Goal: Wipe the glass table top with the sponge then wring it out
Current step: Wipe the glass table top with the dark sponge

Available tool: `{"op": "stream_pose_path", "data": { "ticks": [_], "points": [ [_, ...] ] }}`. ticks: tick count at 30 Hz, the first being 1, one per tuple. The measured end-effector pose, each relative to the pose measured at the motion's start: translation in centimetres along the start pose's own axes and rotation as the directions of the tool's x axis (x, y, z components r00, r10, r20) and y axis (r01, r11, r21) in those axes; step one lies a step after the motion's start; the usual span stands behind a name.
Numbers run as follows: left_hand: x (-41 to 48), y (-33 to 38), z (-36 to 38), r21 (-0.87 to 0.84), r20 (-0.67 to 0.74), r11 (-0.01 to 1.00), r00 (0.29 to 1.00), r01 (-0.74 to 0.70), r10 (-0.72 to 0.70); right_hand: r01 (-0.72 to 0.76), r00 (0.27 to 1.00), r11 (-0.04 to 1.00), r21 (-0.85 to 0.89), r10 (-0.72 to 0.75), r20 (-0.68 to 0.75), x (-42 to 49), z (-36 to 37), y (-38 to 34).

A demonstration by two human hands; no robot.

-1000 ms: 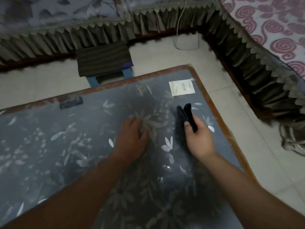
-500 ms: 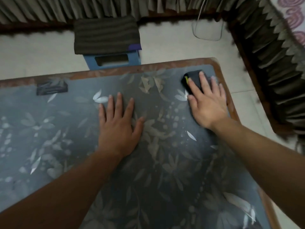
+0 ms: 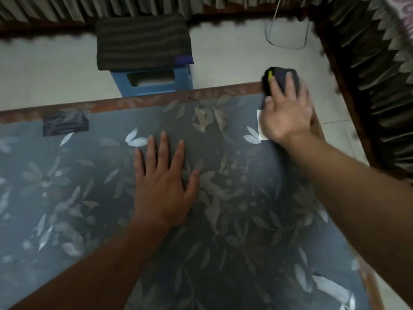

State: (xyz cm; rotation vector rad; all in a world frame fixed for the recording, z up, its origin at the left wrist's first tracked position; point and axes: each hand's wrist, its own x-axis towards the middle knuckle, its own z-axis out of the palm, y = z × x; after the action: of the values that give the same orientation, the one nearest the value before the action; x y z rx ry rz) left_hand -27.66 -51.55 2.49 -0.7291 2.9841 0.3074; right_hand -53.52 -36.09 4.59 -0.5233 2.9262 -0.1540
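Note:
The glass table top [image 3: 93,166] is blue-grey with a leaf pattern and a brown rim, and it fills the lower view. My right hand [image 3: 287,113] presses a dark sponge [image 3: 278,78] with a yellow streak flat at the table's far right corner, fingers spread over it. Part of the sponge pokes past the far rim. My left hand [image 3: 164,182] lies flat on the glass near the middle, fingers apart, holding nothing.
A blue stool [image 3: 154,80] with a dark striped cushion [image 3: 143,41] stands on the tiled floor just beyond the far rim. A white paper slip [image 3: 260,128] lies under the glass by my right wrist. Pleated sofa skirts [image 3: 380,74] border the floor at the back and right.
My right hand has slid the sponge farther away to the far right corner and over the rim. My left hand stays flat on the glass. The camera has tilted downward.

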Motion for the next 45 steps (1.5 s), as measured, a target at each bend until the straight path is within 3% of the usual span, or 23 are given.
{"op": "stream_pose_path", "data": {
  "ticks": [3,5,6,8,10,11,13,15,17,18,20,22,23,25,28,30,32,34,36,38,40,43,45],
  "points": [
    [0.0,0.1,-0.1,-0.009,-0.007,1.0,1.0,0.002,-0.002,0.487,0.873,0.87,-0.082,-0.484,0.056,-6.2,1.7,-2.6],
    [-0.1,0.0,-0.1,-0.005,-0.002,1.0,1.0,0.003,-0.003,0.625,0.777,0.778,-0.071,-0.61,0.153,-6.8,1.5,-1.3],
    [-0.1,0.0,-0.1,-0.007,0.002,1.0,1.0,0.002,-0.002,0.581,0.813,0.807,-0.102,-0.571,0.115,-5.1,1.1,-0.3],
    [-0.1,-0.1,-0.1,-0.012,0.001,1.0,1.0,0.002,-0.002,0.255,0.967,0.962,-0.096,-0.256,0.004,-0.3,0.0,1.3],
    [0.0,0.0,-0.1,-0.012,0.0,1.0,1.0,0.005,-0.005,-0.022,1.0,0.999,0.032,0.022,0.015,2.2,-0.8,1.0],
    [0.1,0.0,0.0,-0.013,-0.002,1.0,1.0,0.005,-0.005,-0.009,1.0,1.0,0.017,0.009,0.006,1.5,-0.5,-0.4],
    [0.0,0.1,0.0,-0.022,-0.009,1.0,1.0,0.004,-0.004,0.265,0.964,0.96,-0.091,-0.266,0.001,-2.6,1.2,-3.4],
    [0.0,0.0,0.0,-0.021,-0.021,1.0,1.0,0.004,-0.005,0.575,0.816,0.814,-0.076,-0.566,0.118,-7.5,2.0,-4.3],
    [-0.2,0.0,-0.1,-0.019,-0.023,1.0,1.0,0.003,-0.003,0.684,0.727,0.724,-0.089,-0.666,0.166,-7.7,1.6,-2.2],
    [-0.1,0.0,-0.1,-0.022,-0.024,1.0,1.0,0.002,-0.003,0.631,0.775,0.765,-0.127,-0.619,0.124,-6.0,1.2,-0.7],
    [0.0,0.0,0.0,-0.03,-0.016,1.0,1.0,0.003,-0.003,0.31,0.95,0.943,-0.121,-0.313,-0.006,-1.9,0.2,1.9],
    [0.0,0.0,-0.1,-0.03,-0.012,1.0,1.0,0.006,-0.006,0.013,1.0,1.0,-0.004,-0.013,-0.021,-1.4,-0.2,1.7],
    [0.0,0.0,-0.1,-0.026,-0.013,1.0,1.0,0.004,-0.004,0.03,0.999,0.999,-0.034,-0.031,-0.037,-3.0,0.5,0.5],
    [-0.1,0.0,-0.1,-0.023,-0.015,1.0,1.0,0.003,-0.004,0.325,0.945,0.94,-0.103,-0.326,0.009,-8.2,1.8,-1.3],
    [-0.1,0.0,-0.1,-0.022,-0.012,1.0,1.0,0.003,-0.003,0.658,0.748,0.75,-0.069,-0.639,0.182,-12.5,1.7,0.3],
    [0.0,0.0,-0.1,-0.024,-0.011,1.0,1.0,0.003,-0.003,0.557,0.83,0.822,-0.118,-0.547,0.107,-9.3,1.2,2.4],
    [0.0,0.0,-0.1,-0.029,-0.02,1.0,1.0,0.006,-0.007,0.197,0.98,0.979,-0.043,-0.197,0.002,-5.4,0.3,3.2],
    [-0.1,0.1,-0.1,-0.027,-0.028,1.0,1.0,0.003,-0.004,0.002,1.0,1.0,0.015,-0.002,-0.002,-5.8,0.5,1.5],
    [-0.2,0.2,-0.2,-0.021,-0.023,1.0,1.0,0.004,-0.005,0.237,0.971,0.97,-0.053,-0.237,0.004,-10.7,1.9,-0.4],
    [-0.2,0.2,-0.2,-0.015,-0.023,1.0,1.0,0.007,-0.007,0.561,0.822,0.827,-0.029,-0.553,0.136,-16.2,2.2,-0.2],
    [-0.1,0.2,-0.2,-0.019,-0.024,1.0,1.0,0.008,-0.008,0.675,0.733,0.735,-0.057,-0.66,0.164,-15.0,1.6,2.3],
    [-0.1,0.1,-0.1,-0.026,-0.028,1.0,1.0,0.003,-0.004,0.231,0.973,0.97,-0.071,-0.231,0.013,-7.3,0.3,5.6],
    [-0.1,0.0,0.0,-0.029,-0.043,1.0,0.999,0.003,-0.004,0.012,1.0,1.0,-0.001,-0.012,0.005,-6.6,0.3,5.0]
  ]
}}
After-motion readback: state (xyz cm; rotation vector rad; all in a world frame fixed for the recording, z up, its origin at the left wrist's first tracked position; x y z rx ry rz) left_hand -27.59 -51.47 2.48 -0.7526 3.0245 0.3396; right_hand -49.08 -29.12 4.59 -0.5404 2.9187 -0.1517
